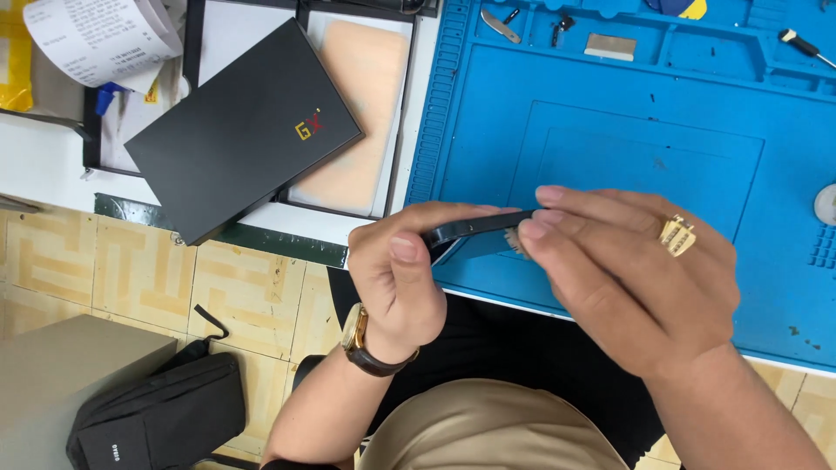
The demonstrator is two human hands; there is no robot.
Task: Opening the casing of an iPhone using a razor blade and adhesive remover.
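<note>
My left hand [396, 283] grips a dark, thin, flat phone-like device [475, 228] edge-on, just over the near edge of a blue work mat [610, 130]. My right hand [631, 270], with a gold ring on one finger, holds the device's other end, and something small and brush-like shows under its fingertips. A watch with a brown strap sits on my left wrist. Most of the device is hidden by my fingers.
A black flat box [244, 130] lies tilted on the white table at left, over a framed pale pad [361, 113]. Small tools [501, 24] and a metal piece [610, 46] rest in the mat's top trays. A black bag [157, 418] lies on the tiled floor.
</note>
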